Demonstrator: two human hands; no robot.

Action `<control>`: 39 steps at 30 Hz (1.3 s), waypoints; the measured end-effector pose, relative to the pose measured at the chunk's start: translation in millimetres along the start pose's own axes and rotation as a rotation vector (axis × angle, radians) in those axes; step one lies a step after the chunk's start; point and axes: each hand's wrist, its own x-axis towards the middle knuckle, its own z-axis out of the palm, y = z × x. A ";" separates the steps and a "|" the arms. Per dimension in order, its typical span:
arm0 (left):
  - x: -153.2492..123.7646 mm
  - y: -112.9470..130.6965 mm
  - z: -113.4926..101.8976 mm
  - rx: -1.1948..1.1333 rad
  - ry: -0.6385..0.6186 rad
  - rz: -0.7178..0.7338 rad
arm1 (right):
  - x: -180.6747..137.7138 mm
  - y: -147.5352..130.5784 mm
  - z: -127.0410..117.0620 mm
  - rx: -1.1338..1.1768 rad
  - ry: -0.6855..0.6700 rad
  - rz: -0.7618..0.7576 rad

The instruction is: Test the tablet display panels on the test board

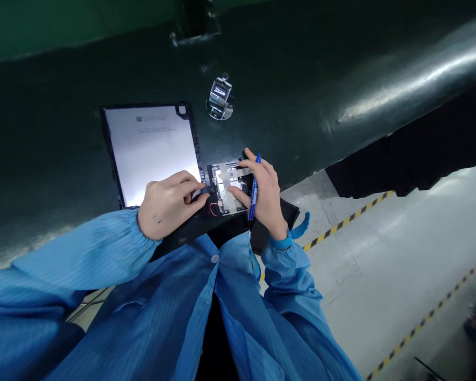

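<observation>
My left hand [170,203] pinches a dark flat ribbon cable [209,189] between thumb and forefinger. The cable lies at the left edge of a bare circuit board [218,180] with pale tape strips [227,186] across it. My right hand [265,198] has a blue pen [254,193] tucked in it, while its thumb and fingertips rest on the board's right side. Left of the board lies a display panel [154,153], its silvery back up inside a dark frame. A short red wire [213,208] curls by the board's lower left corner.
A shiny metal tally counter [220,99] stands on the dark green bench [285,100] beyond the board. A metal fitting [196,37] sits farther back. To the right, below the bench edge, the pale floor [365,227] carries yellow-black striped tape [349,219].
</observation>
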 end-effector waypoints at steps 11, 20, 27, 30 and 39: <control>-3.1 -0.8 2.5 -0.007 0.027 0.012 | 0.8 0.7 1.2 -0.001 0.010 -0.025; -2.1 0.0 7.8 -0.012 0.031 0.003 | 6.7 -9.7 -0.8 0.018 -0.003 0.056; -1.9 0.0 10.9 0.013 0.054 0.033 | 13.3 -34.5 18.7 0.037 0.105 0.190; -1.8 -0.3 12.5 0.035 0.057 0.042 | 13.2 -33.3 13.6 0.162 0.164 0.173; -1.3 2.1 15.1 0.075 0.017 0.018 | 12.3 -25.3 13.9 0.073 -0.004 0.187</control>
